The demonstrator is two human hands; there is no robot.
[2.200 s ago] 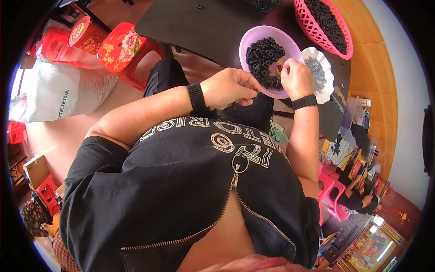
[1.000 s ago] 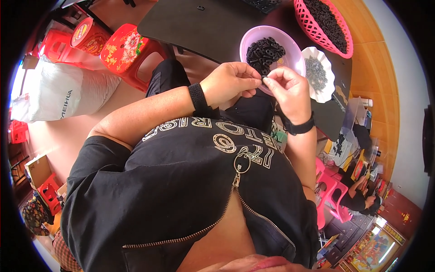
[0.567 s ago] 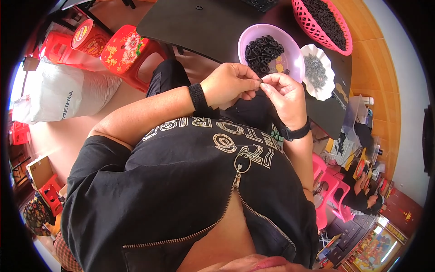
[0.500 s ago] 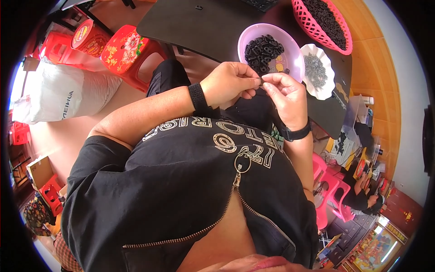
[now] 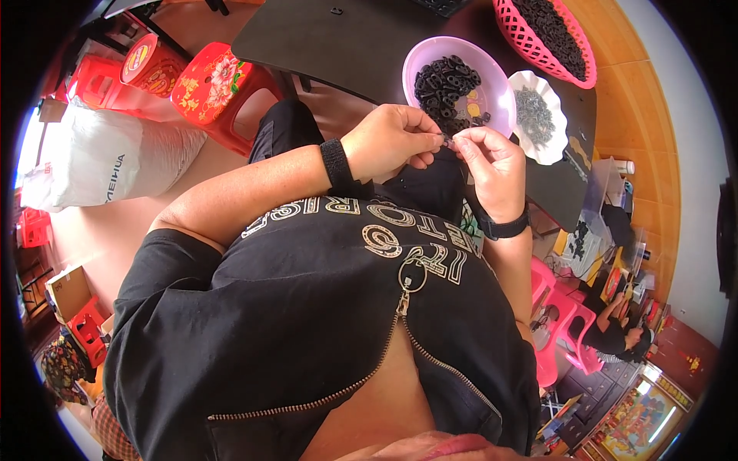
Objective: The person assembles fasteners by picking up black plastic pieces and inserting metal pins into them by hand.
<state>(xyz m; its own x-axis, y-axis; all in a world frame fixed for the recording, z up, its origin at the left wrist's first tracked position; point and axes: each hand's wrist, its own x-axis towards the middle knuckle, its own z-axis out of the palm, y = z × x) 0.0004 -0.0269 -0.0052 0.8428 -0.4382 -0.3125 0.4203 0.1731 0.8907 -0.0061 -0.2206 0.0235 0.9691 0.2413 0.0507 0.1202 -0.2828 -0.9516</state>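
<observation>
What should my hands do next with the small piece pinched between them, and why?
Probably press the two small dark parts fully together. Both hands meet just in front of the round purple plastic bowl of black rings: the left hand and the right hand each pinch at the same spot with their fingers. Whether the parts are joined is too small to tell.

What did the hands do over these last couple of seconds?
The right hand came back from the white scalloped dish toward the body and met the left hand; both now pinch a small dark part between their fingertips. The purple bowl, pink basket and dark table stayed put.
</observation>
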